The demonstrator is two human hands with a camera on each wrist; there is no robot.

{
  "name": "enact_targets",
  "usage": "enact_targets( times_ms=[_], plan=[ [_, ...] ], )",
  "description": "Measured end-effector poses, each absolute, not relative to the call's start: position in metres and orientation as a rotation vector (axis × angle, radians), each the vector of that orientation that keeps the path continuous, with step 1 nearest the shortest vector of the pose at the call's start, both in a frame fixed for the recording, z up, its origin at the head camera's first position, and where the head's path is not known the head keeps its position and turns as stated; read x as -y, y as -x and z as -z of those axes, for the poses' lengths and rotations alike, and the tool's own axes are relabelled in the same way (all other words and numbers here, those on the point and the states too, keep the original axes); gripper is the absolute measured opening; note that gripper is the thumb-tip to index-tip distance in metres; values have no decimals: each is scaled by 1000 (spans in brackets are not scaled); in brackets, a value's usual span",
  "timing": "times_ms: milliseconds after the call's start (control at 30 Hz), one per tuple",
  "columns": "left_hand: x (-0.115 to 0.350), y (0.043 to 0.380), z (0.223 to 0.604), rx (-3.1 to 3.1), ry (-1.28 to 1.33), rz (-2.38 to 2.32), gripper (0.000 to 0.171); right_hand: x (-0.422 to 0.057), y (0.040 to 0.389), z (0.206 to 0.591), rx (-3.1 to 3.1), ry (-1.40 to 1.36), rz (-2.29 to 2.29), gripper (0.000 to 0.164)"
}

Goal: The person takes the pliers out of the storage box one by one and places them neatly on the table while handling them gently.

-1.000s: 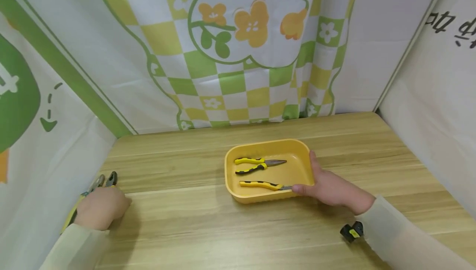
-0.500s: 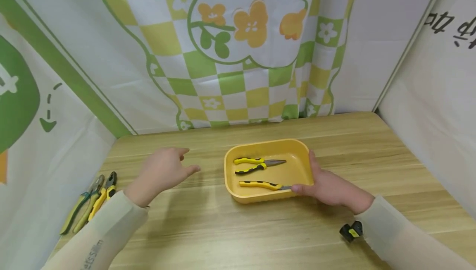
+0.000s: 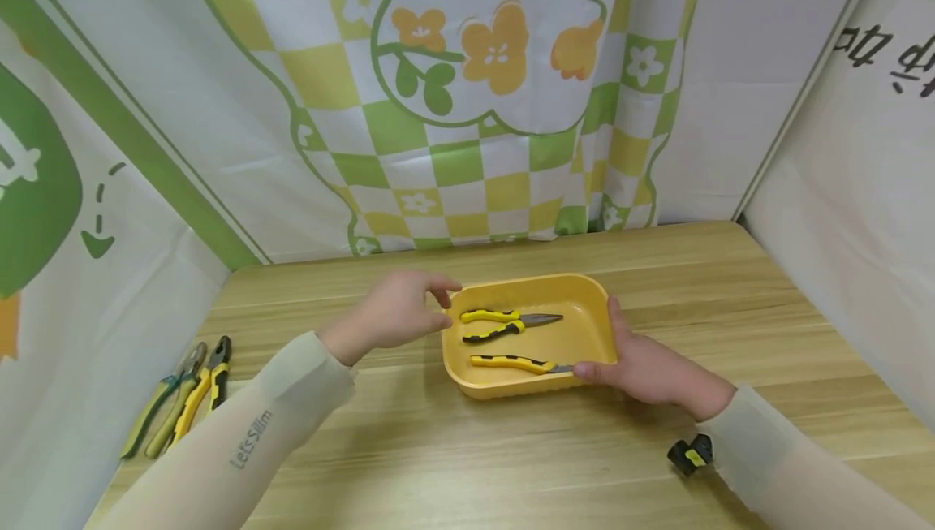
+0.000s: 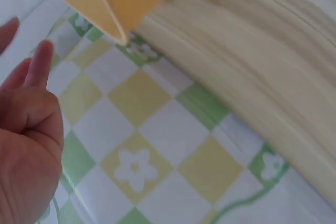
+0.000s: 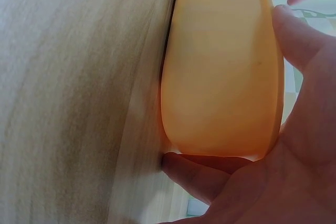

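A yellow plastic bin (image 3: 580, 333) sits on the table. Inside lie long-nose pliers (image 3: 522, 322) with yellow-black handles and, nearer me, a second pair of pliers (image 3: 511, 362) whose jaws are partly hidden by my right thumb. My right hand (image 3: 650, 368) grips the bin's right end, thumb over the near rim, fingers along the end wall. In the right wrist view the bin's outer wall (image 5: 220, 77) lies between thumb and fingers. My left hand (image 3: 398, 315), fingers loosely bent, overlaps the bin's left rim in the head view. The left wrist view shows that hand (image 4: 29, 145) apart from the bin, holding nothing.
Green-handled pliers (image 3: 166, 412) and yellow-black pliers (image 3: 218, 380) lie side by side at the table's left edge. A small black object (image 3: 690, 455) with a yellow mark is by my right sleeve. A checkered curtain (image 3: 467, 173) hangs behind the table (image 3: 438, 465).
My left hand has moved from over the pliers at the left, rightward across the table to the bin's left end, with nothing in it. The right hand and bin stay in place.
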State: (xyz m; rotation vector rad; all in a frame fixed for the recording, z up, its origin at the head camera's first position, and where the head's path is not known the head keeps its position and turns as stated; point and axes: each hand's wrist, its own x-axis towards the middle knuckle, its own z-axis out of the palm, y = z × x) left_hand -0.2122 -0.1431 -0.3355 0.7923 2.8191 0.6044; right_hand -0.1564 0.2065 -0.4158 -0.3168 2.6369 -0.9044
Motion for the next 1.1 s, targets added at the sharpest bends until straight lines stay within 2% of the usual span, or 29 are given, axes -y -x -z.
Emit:
enact_targets(
  times_ms=[167,500,667,767,800,900,1100],
  plan=[
    [127,218,342,-2711,-831,-632,55,-207,157,416,-2652,310,895,126],
    [101,236,357,-2667,-786,-423,50,-208,157,417,-2654,321,898,126],
    [88,242,361,-2636,-769,-270,40,-208,157,417,-2681,353,870,125],
    [80,243,363,-2596,-793,-180,14,-207,158,417,-2680,354,869,124],
    [77,243,364,-2587,-793,-147,15,-207,158,417,-2679,354,869,124],
    [70,242,365,-2565,-766,-76,37,-207,157,417,-2675,353,869,123],
    [58,244,369,-2544,-763,181,38,-207,157,417,-2687,362,860,122]
  ],
)
